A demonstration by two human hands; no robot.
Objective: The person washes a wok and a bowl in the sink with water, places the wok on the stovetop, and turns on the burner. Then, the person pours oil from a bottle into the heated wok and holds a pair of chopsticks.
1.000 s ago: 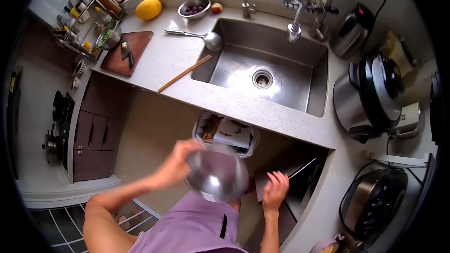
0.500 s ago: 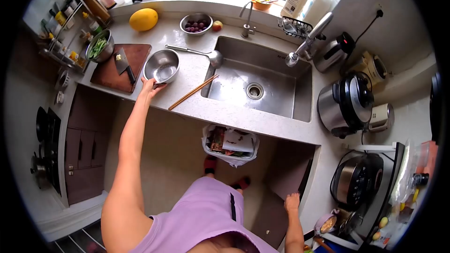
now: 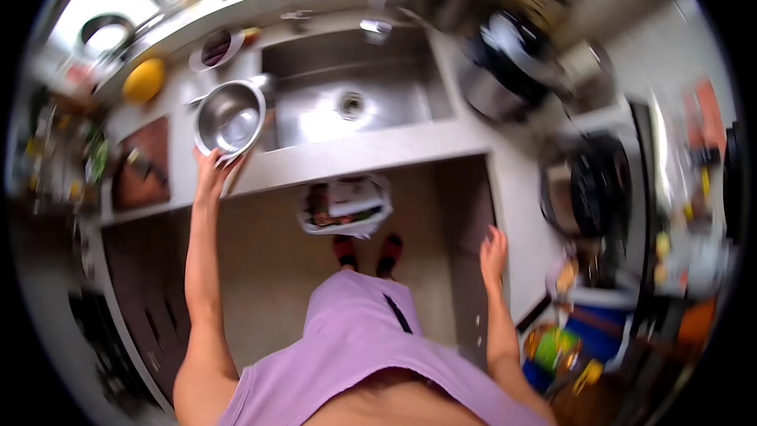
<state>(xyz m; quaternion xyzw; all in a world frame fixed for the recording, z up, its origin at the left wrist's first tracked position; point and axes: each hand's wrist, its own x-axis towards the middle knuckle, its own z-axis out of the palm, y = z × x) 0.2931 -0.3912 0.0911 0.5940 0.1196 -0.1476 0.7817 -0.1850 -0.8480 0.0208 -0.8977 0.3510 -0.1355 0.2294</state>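
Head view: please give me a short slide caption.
Left hand holding a stainless-steel bowl beside the kitchen sink.

"Where has the steel bowl gone?"

"A second ago the left hand had it over the bin, then next to the cutting board. Now, just beyond that hand, it's closer to the sink, partly hiding the chopsticks and ladle."

"And the right hand?"

"Its fingers were curled half a second ago; now they're loosely extended. More of something blue shows to its right, too."
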